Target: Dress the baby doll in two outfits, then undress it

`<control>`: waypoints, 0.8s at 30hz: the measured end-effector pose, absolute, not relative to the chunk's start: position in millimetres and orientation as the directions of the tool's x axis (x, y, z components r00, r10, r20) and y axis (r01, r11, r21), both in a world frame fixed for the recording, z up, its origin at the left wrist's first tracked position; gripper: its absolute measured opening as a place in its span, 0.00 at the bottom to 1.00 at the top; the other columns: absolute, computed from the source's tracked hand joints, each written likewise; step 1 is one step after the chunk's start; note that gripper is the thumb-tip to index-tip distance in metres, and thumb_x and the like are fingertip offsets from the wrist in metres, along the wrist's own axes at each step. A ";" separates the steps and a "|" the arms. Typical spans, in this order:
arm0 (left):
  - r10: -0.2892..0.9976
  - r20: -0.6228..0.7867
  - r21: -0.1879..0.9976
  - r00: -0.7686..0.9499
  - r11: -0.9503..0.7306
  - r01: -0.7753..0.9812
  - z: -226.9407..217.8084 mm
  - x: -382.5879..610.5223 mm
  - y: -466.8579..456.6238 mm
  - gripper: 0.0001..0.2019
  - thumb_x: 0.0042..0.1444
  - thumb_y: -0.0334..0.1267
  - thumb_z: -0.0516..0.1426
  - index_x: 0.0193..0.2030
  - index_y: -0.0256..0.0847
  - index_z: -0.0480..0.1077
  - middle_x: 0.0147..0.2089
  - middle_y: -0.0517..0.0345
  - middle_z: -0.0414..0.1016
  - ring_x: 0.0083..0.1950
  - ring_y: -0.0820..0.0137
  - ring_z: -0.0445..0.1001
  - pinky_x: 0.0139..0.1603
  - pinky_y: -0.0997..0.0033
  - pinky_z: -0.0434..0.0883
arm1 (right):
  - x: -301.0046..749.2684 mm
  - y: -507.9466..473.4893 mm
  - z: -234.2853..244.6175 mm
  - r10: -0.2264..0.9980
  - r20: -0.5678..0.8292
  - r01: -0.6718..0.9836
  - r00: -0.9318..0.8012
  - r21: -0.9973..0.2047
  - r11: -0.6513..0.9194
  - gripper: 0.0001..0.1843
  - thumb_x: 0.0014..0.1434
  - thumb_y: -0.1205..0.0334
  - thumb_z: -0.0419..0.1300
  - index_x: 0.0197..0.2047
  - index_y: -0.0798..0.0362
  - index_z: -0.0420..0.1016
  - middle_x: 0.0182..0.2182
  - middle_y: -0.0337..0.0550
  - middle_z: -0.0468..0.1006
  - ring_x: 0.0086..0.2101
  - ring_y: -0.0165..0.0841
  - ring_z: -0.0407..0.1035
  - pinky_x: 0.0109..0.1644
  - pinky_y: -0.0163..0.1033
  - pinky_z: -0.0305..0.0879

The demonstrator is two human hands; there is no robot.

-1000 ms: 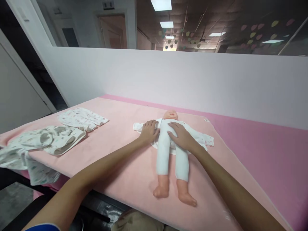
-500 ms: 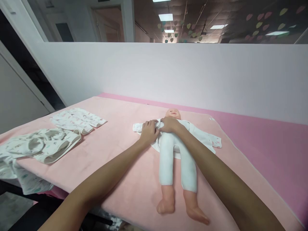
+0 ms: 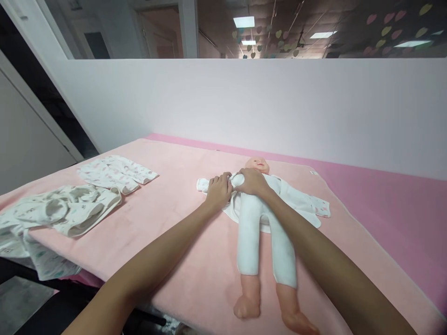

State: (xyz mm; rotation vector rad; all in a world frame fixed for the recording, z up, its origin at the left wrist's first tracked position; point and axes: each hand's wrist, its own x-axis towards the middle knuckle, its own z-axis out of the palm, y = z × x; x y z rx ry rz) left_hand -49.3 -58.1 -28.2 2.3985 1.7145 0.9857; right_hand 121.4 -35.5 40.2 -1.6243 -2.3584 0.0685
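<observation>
A baby doll (image 3: 261, 242) with a white cloth body lies on its back on the pink towel (image 3: 181, 223), feet toward me. Under it is spread an open white printed garment (image 3: 303, 202). My left hand (image 3: 218, 190) is closed on the garment's sleeve beside the doll's shoulder. My right hand (image 3: 252, 181) reaches across the doll's chest and grips the doll's arm or the cloth at that same shoulder; which one is hidden by the fingers.
Folded printed baby trousers (image 3: 117, 172) and a crumpled printed garment (image 3: 59, 211) lie on the towel's left part, the latter hanging over the near edge. A darker pink surface (image 3: 391, 209) extends to the right. A white partition wall (image 3: 244, 102) stands behind.
My right hand left the doll's belly and moved up and left to the shoulder next to my left hand. My left hand's fingers curled onto the sleeve. The view shifted slightly.
</observation>
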 end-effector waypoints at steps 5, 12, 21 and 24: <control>0.883 0.442 0.434 0.159 -0.366 0.823 -29.5 -53.4 -57.6 0.18 0.74 0.40 0.42 0.64 0.42 0.63 0.53 0.46 0.79 0.54 0.51 0.74 0.58 0.50 0.65 | 145.5 -35.2 37.8 0.906 0.306 0.843 -0.291 -0.366 0.394 0.25 0.51 0.54 0.72 0.52 0.54 0.78 0.51 0.52 0.84 0.52 0.46 0.76 0.56 0.44 0.69; 0.921 0.376 0.451 0.100 -0.276 0.849 -37.4 -59.3 -52.3 0.17 0.76 0.41 0.40 0.54 0.42 0.67 0.54 0.45 0.77 0.56 0.50 0.72 0.59 0.48 0.66 | 189.8 -42.7 44.1 0.903 0.407 0.746 -0.134 -0.559 0.362 0.24 0.53 0.57 0.66 0.53 0.52 0.77 0.55 0.50 0.82 0.56 0.47 0.73 0.63 0.51 0.66; 0.942 0.321 0.366 0.094 -0.215 0.905 -43.4 -57.8 -45.1 0.10 0.72 0.37 0.47 0.53 0.42 0.67 0.59 0.42 0.74 0.59 0.50 0.71 0.60 0.50 0.66 | 235.6 -45.5 41.4 0.891 0.452 0.461 -0.024 -0.786 0.411 0.22 0.49 0.56 0.64 0.48 0.49 0.76 0.48 0.44 0.80 0.50 0.45 0.73 0.60 0.52 0.67; 0.933 0.351 0.462 0.080 -0.247 0.851 -46.0 -58.9 -44.4 0.09 0.70 0.36 0.49 0.52 0.43 0.68 0.57 0.42 0.75 0.60 0.49 0.71 0.62 0.47 0.65 | 241.1 -44.1 39.3 0.882 0.471 0.433 -0.028 -0.789 0.436 0.21 0.49 0.56 0.64 0.48 0.49 0.74 0.47 0.43 0.80 0.51 0.45 0.72 0.60 0.51 0.67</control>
